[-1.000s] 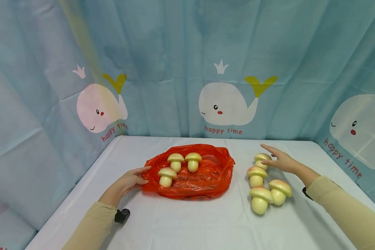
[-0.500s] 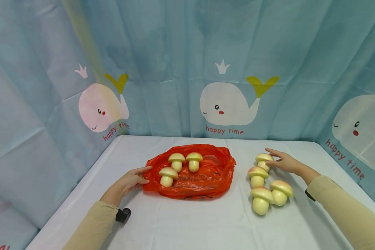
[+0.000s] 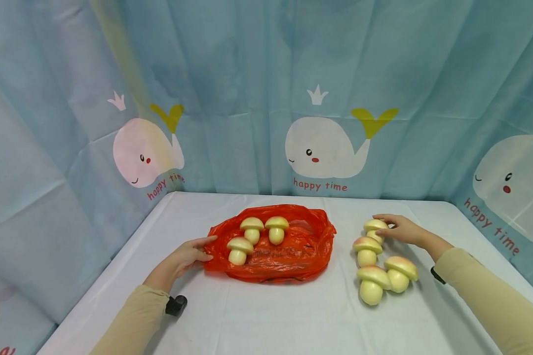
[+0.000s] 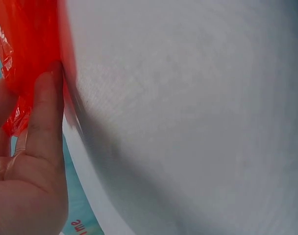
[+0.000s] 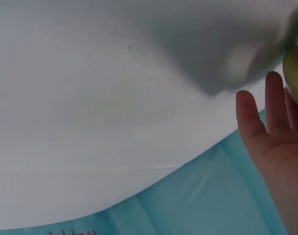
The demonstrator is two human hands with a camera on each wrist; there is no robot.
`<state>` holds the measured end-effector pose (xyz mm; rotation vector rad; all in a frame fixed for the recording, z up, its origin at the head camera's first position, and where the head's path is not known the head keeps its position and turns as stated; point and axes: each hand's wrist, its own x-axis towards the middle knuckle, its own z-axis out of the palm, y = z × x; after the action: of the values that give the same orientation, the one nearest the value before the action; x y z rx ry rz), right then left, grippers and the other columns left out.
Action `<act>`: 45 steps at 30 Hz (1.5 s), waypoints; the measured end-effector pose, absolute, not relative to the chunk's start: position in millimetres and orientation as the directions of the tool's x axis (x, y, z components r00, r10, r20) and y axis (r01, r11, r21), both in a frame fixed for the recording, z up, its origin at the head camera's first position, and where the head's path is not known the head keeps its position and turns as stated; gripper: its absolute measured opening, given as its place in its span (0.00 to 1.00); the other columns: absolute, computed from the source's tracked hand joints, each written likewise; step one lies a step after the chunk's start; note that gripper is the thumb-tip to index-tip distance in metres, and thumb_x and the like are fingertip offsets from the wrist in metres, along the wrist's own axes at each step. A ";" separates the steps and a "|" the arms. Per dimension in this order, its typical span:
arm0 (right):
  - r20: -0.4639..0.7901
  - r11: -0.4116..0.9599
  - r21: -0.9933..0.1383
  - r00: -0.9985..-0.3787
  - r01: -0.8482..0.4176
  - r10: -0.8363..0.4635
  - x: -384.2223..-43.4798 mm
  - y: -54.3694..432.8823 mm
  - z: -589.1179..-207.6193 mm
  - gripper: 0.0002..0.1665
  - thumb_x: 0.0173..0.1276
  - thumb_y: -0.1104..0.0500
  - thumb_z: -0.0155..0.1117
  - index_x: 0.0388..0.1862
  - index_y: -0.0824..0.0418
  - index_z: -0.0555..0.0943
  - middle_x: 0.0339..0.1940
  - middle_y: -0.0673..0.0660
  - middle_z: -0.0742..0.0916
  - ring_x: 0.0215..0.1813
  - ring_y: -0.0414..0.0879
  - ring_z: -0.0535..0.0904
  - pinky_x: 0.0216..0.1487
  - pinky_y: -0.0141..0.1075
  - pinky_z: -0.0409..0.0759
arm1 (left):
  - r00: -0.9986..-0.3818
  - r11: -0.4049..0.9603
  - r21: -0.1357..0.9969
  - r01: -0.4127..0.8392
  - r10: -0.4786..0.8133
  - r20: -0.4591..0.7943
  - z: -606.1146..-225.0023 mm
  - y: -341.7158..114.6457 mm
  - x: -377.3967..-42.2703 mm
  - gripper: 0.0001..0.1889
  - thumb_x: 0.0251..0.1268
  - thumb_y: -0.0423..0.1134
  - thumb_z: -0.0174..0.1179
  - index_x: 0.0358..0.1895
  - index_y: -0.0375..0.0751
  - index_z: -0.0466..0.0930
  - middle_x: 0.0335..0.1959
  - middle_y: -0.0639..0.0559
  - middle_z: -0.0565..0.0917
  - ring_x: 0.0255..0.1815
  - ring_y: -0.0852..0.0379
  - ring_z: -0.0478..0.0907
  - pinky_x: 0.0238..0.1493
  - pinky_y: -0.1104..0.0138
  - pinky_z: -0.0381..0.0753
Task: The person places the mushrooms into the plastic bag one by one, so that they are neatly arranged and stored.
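1. The left hand [image 3: 184, 256] is placed at the left edge of the red bag [image 3: 290, 259]. The thumb and forefinger are kept apart, rather straight, and the plastic is touched by the fingertips – how firmly it is pressed cannot be told.
2. By the right hand [image 3: 406, 230], the farthest mushroom [image 3: 372, 225] is pinched between the thumb and forefinger. In the right wrist view, two other fingers are seen extended, apart from it.
3. The farthest mushroom is located on the white table [image 3: 271, 315], to the right of the red bag; just in front of it, three mushrooms [image 3: 371, 291] are seen.
4. Inside the bag, three more mushrooms [image 3: 237, 252] are contained – all on its left and middle part.
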<state>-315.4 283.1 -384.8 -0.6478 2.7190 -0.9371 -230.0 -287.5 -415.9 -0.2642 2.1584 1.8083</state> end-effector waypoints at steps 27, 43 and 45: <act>-0.039 0.632 -0.752 -0.945 -0.186 -0.325 -286.2 250.3 -316.4 0.41 0.72 0.51 0.60 0.75 0.69 0.57 0.62 0.72 0.72 0.57 0.59 0.73 0.49 0.50 0.79 | -0.932 0.200 0.917 -0.344 0.049 -0.360 -416.1 -285.8 -229.7 0.33 0.64 0.24 0.57 0.73 0.37 0.61 0.71 0.30 0.58 0.60 0.40 0.67 0.50 0.62 0.81; -0.120 0.496 -0.868 -0.967 -0.007 -0.224 -260.5 182.8 -289.4 0.44 0.71 0.51 0.61 0.78 0.64 0.54 0.68 0.73 0.69 0.58 0.57 0.74 0.51 0.48 0.78 | -0.932 0.228 0.914 -0.335 0.061 -0.357 -414.4 -286.4 -228.9 0.33 0.64 0.25 0.57 0.73 0.38 0.61 0.72 0.30 0.57 0.63 0.38 0.65 0.53 0.60 0.79; -0.118 0.467 -0.884 -0.966 -0.003 -0.229 -258.3 173.8 -289.4 0.43 0.71 0.52 0.61 0.78 0.63 0.54 0.68 0.73 0.69 0.58 0.58 0.74 0.52 0.50 0.78 | -0.933 0.232 0.914 -0.334 0.060 -0.356 -414.4 -286.7 -228.9 0.33 0.64 0.25 0.57 0.73 0.37 0.60 0.72 0.29 0.57 0.64 0.38 0.65 0.55 0.59 0.79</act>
<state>-258.3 173.8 -289.4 -0.2008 2.4947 -1.5037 -228.9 -286.7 -414.4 -0.2549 2.1944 1.7523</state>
